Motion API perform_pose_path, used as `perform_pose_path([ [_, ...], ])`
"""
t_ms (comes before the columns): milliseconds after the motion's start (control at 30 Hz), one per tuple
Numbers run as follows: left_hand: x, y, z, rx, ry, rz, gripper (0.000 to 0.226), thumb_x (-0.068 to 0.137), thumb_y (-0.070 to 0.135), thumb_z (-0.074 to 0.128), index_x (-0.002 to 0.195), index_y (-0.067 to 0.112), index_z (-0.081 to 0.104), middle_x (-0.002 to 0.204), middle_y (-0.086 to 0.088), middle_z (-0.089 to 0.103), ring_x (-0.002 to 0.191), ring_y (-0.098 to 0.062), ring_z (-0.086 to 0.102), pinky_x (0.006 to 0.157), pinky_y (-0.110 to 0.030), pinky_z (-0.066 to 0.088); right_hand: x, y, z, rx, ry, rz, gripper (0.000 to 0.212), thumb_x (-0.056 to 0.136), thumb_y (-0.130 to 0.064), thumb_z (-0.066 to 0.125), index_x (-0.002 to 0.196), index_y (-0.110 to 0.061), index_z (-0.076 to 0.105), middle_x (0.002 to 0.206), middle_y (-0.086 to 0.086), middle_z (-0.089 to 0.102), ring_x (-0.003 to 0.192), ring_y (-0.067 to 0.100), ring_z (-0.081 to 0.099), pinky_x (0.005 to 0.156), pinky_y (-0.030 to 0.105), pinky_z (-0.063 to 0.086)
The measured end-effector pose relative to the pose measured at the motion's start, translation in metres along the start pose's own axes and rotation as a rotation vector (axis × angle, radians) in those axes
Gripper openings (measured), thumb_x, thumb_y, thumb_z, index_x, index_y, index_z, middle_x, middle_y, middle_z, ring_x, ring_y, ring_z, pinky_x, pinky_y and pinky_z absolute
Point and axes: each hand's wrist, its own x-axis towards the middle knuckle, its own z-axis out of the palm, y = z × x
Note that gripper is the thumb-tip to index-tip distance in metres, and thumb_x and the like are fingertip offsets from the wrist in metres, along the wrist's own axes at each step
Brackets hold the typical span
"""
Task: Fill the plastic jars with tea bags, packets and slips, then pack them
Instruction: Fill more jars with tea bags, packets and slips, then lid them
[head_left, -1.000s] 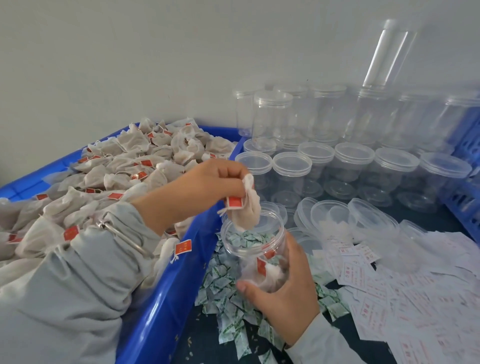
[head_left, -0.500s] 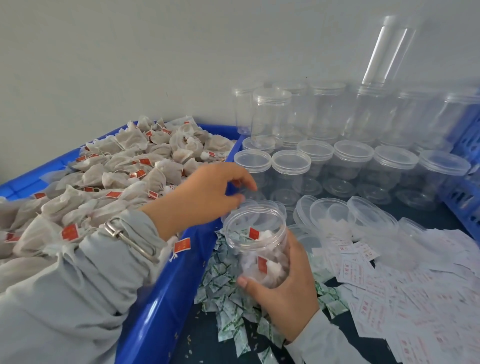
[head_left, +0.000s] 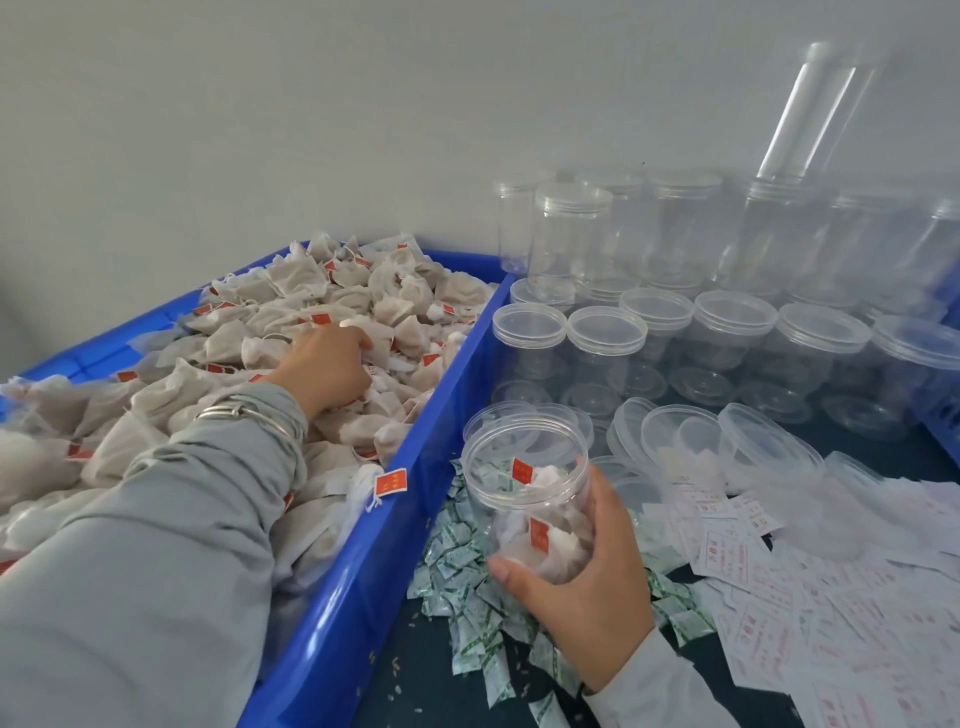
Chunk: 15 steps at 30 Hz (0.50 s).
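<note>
Plastic jar (head_left: 530, 499) sits part-filled in the right hand (head_left: 587, 587), fingers wrapped round it, just beside the blue crate (head_left: 363, 587). Left hand (head_left: 327, 366) digs in the tea bags (head_left: 291, 322), fingers curled, can't tell what it's got. Best pinch one bag, keep the mouth up.

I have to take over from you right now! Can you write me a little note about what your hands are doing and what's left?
Left hand: down in the blue crate, fingers on the tea bags; grip unclear.
Right hand: holds the open jar.
Done: some tea bags in the jar.
Left: more bags, a green packet, a slip, a lid, then packing. Empty jars wait behind.
</note>
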Motion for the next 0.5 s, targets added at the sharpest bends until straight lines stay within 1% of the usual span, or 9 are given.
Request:
perform_pose_path([
  [33,0.001,-0.001,0.001,0.024,0.028,-0.006,0.053,0.081,0.01,0.058,0.133,0.017,0.048,0.135,-0.013,0.048,0.124,-0.031,0.043,0.098,-0.037,0.037,0.0,0.0,0.0,-0.007,-0.011,-0.003,0.099,0.053,-0.013,0.092,0.13,-0.04,0.036,0.13,-0.015,0.046,0.112,-0.017,0.047,0.078,-0.002,0.041],
  [67,0.002,-0.002,0.001,0.03,0.042,-0.018,0.058,0.081,0.011,0.058,0.137,0.017,0.043,0.138,-0.014,0.045,0.127,-0.033,0.041,0.1,-0.039,0.036,-0.001,-0.001,0.001,-0.015,-0.02,-0.004,0.099,0.054,-0.014,0.092,0.13,-0.041,0.035,0.131,-0.016,0.046,0.113,-0.017,0.046,0.078,-0.002,0.04],
  [167,0.001,-0.005,0.003,0.014,0.004,-0.025,0.067,0.084,0.012,0.058,0.145,0.014,0.03,0.138,-0.017,0.047,0.122,-0.034,0.047,0.093,-0.038,0.041,-0.002,0.001,0.001,-0.03,-0.033,-0.004,0.101,0.054,-0.015,0.092,0.134,-0.038,0.035,0.132,-0.014,0.046,0.113,-0.015,0.047,0.082,-0.001,0.04],
  [233,0.001,-0.006,0.004,-0.011,-0.007,-0.018,0.069,0.084,0.014,0.062,0.144,0.011,0.029,0.135,-0.017,0.049,0.119,-0.035,0.048,0.09,-0.037,0.041,-0.002,0.001,0.002,-0.033,-0.047,0.002,0.103,0.052,-0.022,0.093,0.137,-0.034,0.036,0.133,-0.012,0.046,0.114,-0.013,0.048,0.083,0.0,0.041],
  [333,0.002,-0.006,0.002,-0.041,-0.022,-0.038,0.079,0.076,0.02,0.074,0.141,0.007,0.03,0.134,-0.016,0.05,0.118,-0.033,0.049,0.088,-0.035,0.042,-0.002,0.0,0.003,-0.03,-0.049,0.023,0.106,0.045,-0.044,0.086,0.138,-0.035,0.036,0.133,-0.013,0.047,0.114,-0.01,0.049,0.084,0.005,0.044],
  [400,0.001,-0.005,-0.001,-0.054,-0.044,-0.053,0.085,0.07,0.022,0.079,0.141,0.009,0.033,0.135,-0.014,0.049,0.119,-0.032,0.049,0.09,-0.035,0.042,-0.002,-0.002,0.003,-0.027,-0.033,0.031,0.104,0.043,-0.049,0.082,0.135,-0.04,0.036,0.132,-0.017,0.046,0.114,-0.012,0.048,0.082,0.002,0.043],
  [433,0.001,-0.005,-0.003,-0.052,-0.061,-0.047,0.083,0.069,0.022,0.08,0.14,0.012,0.038,0.133,-0.013,0.051,0.116,-0.03,0.05,0.089,-0.034,0.042,-0.002,-0.002,0.003,-0.022,-0.027,0.034,0.102,0.042,-0.049,0.082,0.132,-0.043,0.036,0.131,-0.02,0.045,0.113,-0.014,0.047,0.08,0.001,0.043],
  [500,-0.001,-0.007,-0.009,-0.03,-0.091,-0.01,0.065,0.07,0.022,0.08,0.129,0.017,0.053,0.118,-0.006,0.057,0.099,-0.021,0.054,0.079,-0.029,0.042,-0.002,-0.002,0.003,-0.018,-0.021,0.039,0.1,0.041,-0.049,0.082,0.13,-0.046,0.036,0.129,-0.022,0.045,0.112,-0.016,0.047,0.078,0.002,0.044],
])
